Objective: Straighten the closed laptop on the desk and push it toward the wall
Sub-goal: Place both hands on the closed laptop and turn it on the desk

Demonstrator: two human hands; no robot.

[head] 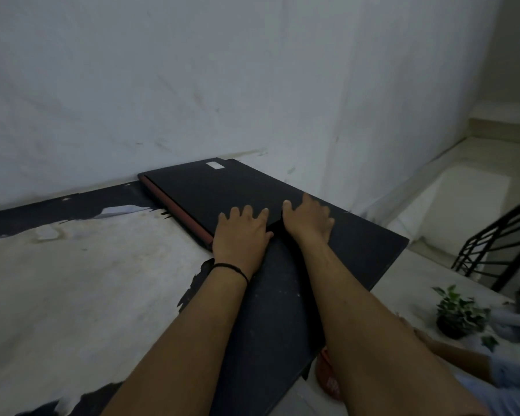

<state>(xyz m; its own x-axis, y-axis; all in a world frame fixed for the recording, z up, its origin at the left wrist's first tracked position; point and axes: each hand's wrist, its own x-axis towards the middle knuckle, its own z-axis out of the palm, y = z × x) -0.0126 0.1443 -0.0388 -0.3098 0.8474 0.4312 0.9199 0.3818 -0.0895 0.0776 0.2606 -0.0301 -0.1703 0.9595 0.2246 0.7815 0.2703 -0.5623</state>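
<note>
A closed black laptop with a red hinge strip along its left edge and a small white sticker near its far corner lies on the desk. Its far corner touches the white wall. My left hand rests flat on the laptop's near left corner, fingers spread, a black band on the wrist. My right hand lies flat on the near right edge of the laptop, fingers apart. Neither hand grips anything.
The desk top is black with large worn pale patches. Its right edge drops off to a tiled floor. A small potted plant and a black metal railing stand to the right below.
</note>
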